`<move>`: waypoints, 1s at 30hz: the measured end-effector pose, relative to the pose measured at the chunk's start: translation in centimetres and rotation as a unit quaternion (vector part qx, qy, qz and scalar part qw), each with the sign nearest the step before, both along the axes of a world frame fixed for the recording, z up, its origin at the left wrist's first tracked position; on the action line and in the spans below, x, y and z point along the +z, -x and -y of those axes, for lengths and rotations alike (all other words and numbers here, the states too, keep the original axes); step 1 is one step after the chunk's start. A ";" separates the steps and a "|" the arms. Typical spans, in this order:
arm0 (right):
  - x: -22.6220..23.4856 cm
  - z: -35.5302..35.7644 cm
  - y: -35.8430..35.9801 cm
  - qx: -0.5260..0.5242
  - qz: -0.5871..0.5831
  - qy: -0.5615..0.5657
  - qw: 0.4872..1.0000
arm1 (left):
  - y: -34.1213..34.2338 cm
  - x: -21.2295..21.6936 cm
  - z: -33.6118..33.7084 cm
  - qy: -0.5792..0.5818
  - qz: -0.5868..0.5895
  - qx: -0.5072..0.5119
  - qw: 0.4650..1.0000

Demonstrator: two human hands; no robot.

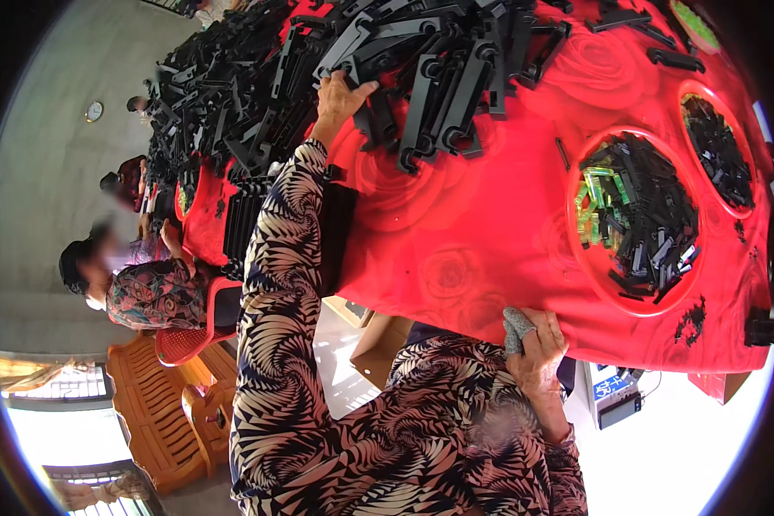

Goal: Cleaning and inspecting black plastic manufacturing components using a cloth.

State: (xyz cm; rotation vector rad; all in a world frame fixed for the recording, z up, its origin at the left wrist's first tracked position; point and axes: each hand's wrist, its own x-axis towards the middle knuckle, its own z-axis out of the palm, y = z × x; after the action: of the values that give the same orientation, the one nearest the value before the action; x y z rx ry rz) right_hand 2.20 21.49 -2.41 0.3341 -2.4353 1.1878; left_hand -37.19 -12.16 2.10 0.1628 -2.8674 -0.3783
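Note:
My left hand (342,100) reaches into a large heap of long black plastic parts (443,99) at the back of the table. Its thumb is spread away from the fingers, and the fingertips touch a black strip-like part (349,45). At the table's front edge is my right hand (537,351), its fingers bent in together. Grey fabric finger covers (519,327) wrap some of its digits. Whether anything lies inside that curled hand is hidden.
A red rose-patterned cloth (456,224) covers the table. On the right, a round red basin (701,228) holds small black pieces and green ones; another basin (752,193) stands behind. A dark stacked crate (340,224) is beside my left forearm. Someone in a cap (155,288) sits at the left.

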 end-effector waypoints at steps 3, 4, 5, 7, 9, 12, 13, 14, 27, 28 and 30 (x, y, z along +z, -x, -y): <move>-0.4 0.0 -0.1 0.000 -0.015 0.003 1.000 | 0.1 0.1 0.4 -0.007 0.073 0.058 0.996; -0.4 0.0 -0.1 0.004 -0.015 0.005 1.000 | 0.1 0.7 1.0 -0.002 0.070 0.059 0.996; -0.3 -0.1 -0.1 0.006 -0.018 0.011 1.000 | 0.2 1.8 1.8 0.039 0.120 0.067 0.990; -0.5 -0.1 0.0 0.005 -0.014 0.005 1.000 | 0.9 2.1 0.7 0.096 0.200 0.067 0.973; -0.9 -0.2 0.0 -0.014 -0.013 -0.009 1.000 | 1.5 1.9 -1.2 0.067 0.251 0.047 0.965; -1.0 -0.4 -0.3 -0.016 -0.035 -0.002 0.999 | 1.2 2.4 -0.3 0.078 0.252 0.054 0.963; -1.1 -0.5 -0.2 -0.021 -0.041 -0.007 0.999 | 1.3 1.4 -0.7 0.100 0.220 0.053 0.969; -0.9 -0.6 -0.3 -0.029 -0.041 -0.012 0.999 | 1.6 0.4 -1.2 0.120 0.187 0.051 0.974; -0.5 -0.2 -0.4 0.042 -0.034 0.018 0.998 | 0.0 -2.0 -4.1 -0.380 0.128 0.009 0.916; -0.7 -0.3 -0.6 0.035 -0.036 0.022 0.999 | -0.2 -1.7 -5.8 -0.395 0.122 0.044 0.909; -1.4 -0.4 -0.7 0.017 -0.039 0.014 0.999 | -3.5 0.9 -9.6 -0.465 0.157 0.043 0.870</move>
State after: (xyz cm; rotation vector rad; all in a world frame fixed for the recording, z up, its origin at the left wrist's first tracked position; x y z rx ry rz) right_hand 2.88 21.87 -3.76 0.4062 -2.3537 1.1993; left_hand -33.67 -2.52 2.97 0.5521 -2.6656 -1.8273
